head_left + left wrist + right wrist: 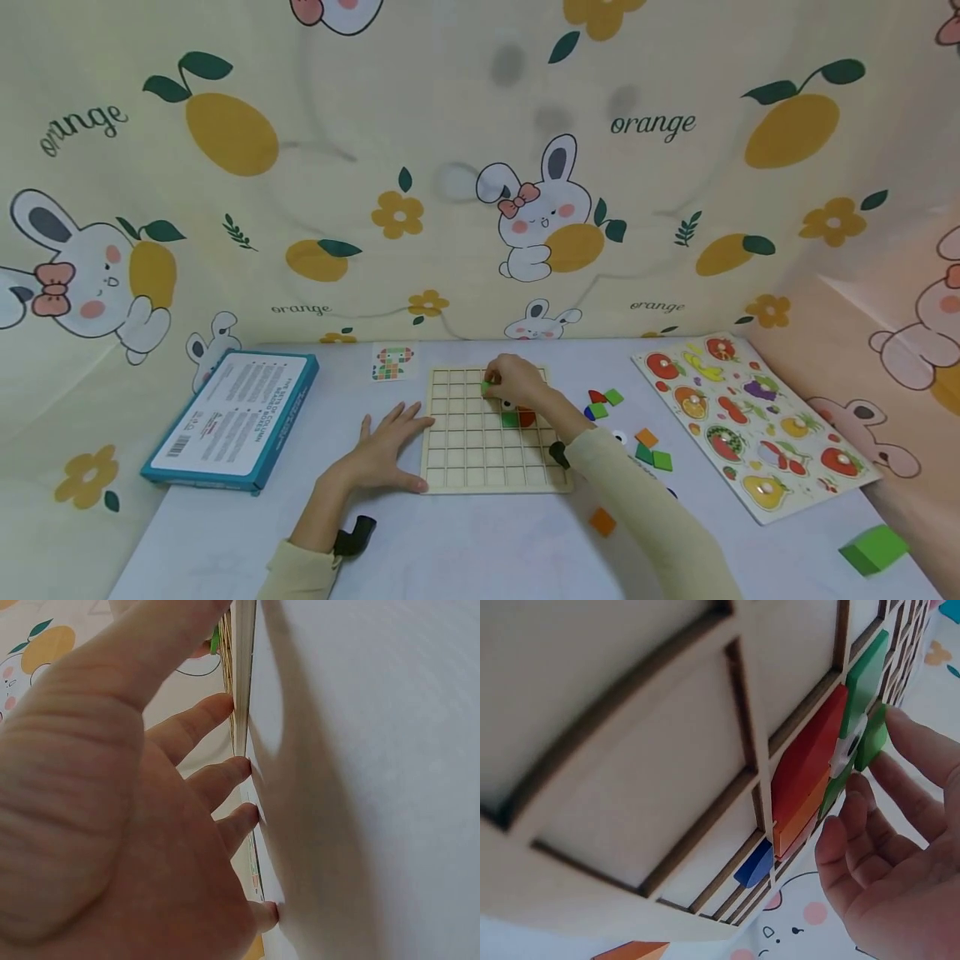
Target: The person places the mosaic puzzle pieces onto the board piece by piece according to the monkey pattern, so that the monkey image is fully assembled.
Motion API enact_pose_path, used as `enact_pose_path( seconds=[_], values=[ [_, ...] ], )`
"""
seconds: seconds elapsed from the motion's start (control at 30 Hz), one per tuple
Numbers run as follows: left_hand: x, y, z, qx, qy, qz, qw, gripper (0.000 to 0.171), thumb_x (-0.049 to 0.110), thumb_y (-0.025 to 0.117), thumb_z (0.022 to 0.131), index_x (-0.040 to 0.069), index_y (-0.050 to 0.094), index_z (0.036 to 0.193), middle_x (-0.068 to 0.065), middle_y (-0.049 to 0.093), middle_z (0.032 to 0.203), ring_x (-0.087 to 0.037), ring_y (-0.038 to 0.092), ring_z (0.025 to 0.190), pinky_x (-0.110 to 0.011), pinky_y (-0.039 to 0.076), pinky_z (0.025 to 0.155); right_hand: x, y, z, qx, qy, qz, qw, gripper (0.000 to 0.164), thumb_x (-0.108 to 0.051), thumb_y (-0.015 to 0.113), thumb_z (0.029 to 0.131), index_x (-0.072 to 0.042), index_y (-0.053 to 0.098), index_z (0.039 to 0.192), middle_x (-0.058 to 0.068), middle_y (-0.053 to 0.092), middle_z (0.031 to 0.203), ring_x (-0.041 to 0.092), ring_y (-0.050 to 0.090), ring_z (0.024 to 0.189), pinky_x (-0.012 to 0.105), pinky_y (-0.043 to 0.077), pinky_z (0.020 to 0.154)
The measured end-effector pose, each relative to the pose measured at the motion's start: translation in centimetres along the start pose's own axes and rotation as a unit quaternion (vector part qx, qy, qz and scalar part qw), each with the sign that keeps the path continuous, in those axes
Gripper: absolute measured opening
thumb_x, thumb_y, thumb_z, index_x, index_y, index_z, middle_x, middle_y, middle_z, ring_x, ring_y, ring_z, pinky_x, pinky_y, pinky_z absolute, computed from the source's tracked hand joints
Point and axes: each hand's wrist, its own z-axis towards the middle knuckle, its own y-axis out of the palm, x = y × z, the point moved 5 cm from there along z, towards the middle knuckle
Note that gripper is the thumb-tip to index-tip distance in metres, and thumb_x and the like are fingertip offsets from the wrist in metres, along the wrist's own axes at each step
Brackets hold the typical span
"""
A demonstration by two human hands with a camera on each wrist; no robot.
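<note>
Head view: nearest, the left hand [380, 454] spreads wide, touching the left edge of a gridded board [456, 457]; beyond, the right hand [519, 382] pinches a green tile [873, 739] at the board's far rows, likely light, stiff, smooth, so opposite edges should hold best.

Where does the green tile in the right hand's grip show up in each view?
Head: a little below centre, the green tile is pinched by the right hand.
Left wrist: probably the green sliver near the top, left of centre; too little shows to be sure.
Right wrist: right of centre, the tile in the same pinch.
Shared landmark: the wooden grid board, edge-on in the left wrist view.
</note>
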Motion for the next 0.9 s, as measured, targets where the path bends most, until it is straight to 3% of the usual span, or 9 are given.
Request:
enact_pose_path(
  seconds=[0.23,0.47,0.67,0.8,0.9],
  values=[
    [0.0,-0.1,0.1,-0.001,-0.001,0.006,1.0000,0.105,0.055,0.089,0.063,0.019,0.045,0.151,-0.012,0.023,0.164,-0.038,0.006,0.152,-0.077,-0.008,0.107,0.0,0.0,0.1,-0.003,0.010,-0.010,1.000,0.021,-0.019,0.081,0.084,-0.006,0.071,0.096,0.001,0.060,0.083,0.016,0.055,0.074,0.030,0.048,0.064],
    [0.0,-0.2,0.2,0.002,-0.004,0.005,1.0000,0.104,0.053,0.090,0.063,0.019,0.045,0.150,-0.011,0.023,0.164,-0.038,0.007,0.152,-0.076,-0.009,0.107,0.0,-0.5,0.0,0.008,-0.015,0.011,1.000,0.017,-0.016,0.078,0.088,-0.007,0.071,0.100,0.002,0.063,0.091,0.018,0.059,0.084,0.035,0.051,0.073],
    [-0.1,0.0,0.2,-0.002,-0.007,0.004,1.0000,0.105,0.054,0.090,0.063,0.020,0.044,0.151,-0.010,0.022,0.164,-0.037,0.006,0.152,-0.076,-0.009,0.108,0.2,-3.6,-1.9,0.062,-0.057,0.059,0.995,0.009,-0.011,0.071,0.093,-0.004,0.072,0.099,0.003,0.065,0.091,0.018,0.058,0.080,0.034,0.050,0.069],
    [-0.2,0.1,0.2,-0.004,-0.008,0.002,1.0000,0.105,0.055,0.089,0.062,0.020,0.044,0.151,-0.010,0.021,0.165,-0.037,0.005,0.152,-0.075,-0.009,0.108,0.4,-6.5,-4.6,0.093,-0.067,0.097,0.989,0.006,-0.008,0.069,0.093,-0.004,0.071,0.097,0.002,0.066,0.089,0.019,0.058,0.080,0.034,0.050,0.069],
    [-0.2,0.1,0.1,-0.002,-0.005,-0.002,1.0000,0.105,0.055,0.089,0.063,0.020,0.044,0.151,-0.011,0.022,0.164,-0.037,0.005,0.152,-0.076,-0.010,0.108,1.0,-8.2,-6.9,0.091,-0.058,0.099,0.989,0.005,-0.007,0.067,0.094,-0.005,0.071,0.096,0.001,0.067,0.087,0.018,0.059,0.080,0.033,0.050,0.070]
  ],
)
